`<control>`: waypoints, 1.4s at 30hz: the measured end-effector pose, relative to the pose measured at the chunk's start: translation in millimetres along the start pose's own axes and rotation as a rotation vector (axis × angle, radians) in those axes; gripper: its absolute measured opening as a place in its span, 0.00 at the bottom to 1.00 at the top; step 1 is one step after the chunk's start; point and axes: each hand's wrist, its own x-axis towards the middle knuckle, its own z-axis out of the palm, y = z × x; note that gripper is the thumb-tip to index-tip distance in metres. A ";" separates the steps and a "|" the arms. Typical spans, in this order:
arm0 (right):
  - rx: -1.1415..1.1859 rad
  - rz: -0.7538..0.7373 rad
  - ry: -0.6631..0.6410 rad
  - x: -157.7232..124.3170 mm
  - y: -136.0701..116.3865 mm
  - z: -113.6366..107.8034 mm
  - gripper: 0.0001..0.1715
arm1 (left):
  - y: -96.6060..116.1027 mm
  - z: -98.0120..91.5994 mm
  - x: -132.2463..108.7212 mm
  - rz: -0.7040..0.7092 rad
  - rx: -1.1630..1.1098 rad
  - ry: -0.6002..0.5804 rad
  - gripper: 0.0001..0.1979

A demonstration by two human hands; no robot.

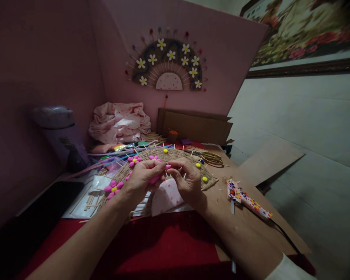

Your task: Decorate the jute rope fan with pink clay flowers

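Note:
My left hand point(150, 173) and my right hand point(186, 177) meet above a fan-shaped piece point(146, 155) wound in brown twine. Between the fingertips of both hands is a small bit of pink clay point(168, 167). More pink clay point(154, 179) shows against the left palm, partly covered by the fingers. Pink flowers with yellow centres point(113, 189) sit on the fan's left side. Along its top and right are lone yellow dots point(198, 165). At the fan's base is a pale spotted half-round of cloth point(167, 196).
A flower-patterned glue gun point(247, 200) lies at the right with its cord. Scissors point(211, 158) rest behind it. Loose sticks point(90, 200) and a dark flat panel point(46, 198) are at the left. Bunched pink cloth point(119, 122) and cardboard point(192, 125) stand behind. A finished fan point(171, 58) hangs above.

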 end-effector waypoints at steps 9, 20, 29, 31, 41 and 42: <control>-0.005 0.063 0.023 -1.0 0.5 1.0 0.08 | 0.3 -0.7 -0.2 -0.014 -0.047 -0.006 0.14; 0.019 -0.004 0.033 1.0 -0.2 0.1 0.07 | 0.9 0.8 -2.7 -0.014 -0.006 -0.033 0.17; -0.113 -0.091 -0.025 -3.9 4.1 -0.7 0.20 | 0.9 1.2 -1.2 -0.015 -0.061 0.044 0.14; -0.126 -0.089 -0.005 -4.2 3.3 -0.8 0.21 | 1.2 1.5 -1.3 -0.016 -0.070 0.053 0.14; -0.065 -0.068 -0.016 -0.5 1.9 -0.7 0.11 | 0.7 1.3 -1.4 -0.008 -0.039 0.059 0.13; -0.060 -0.068 -0.018 0.0 1.8 -0.6 0.09 | 0.4 1.4 -1.6 -0.010 -0.041 0.055 0.14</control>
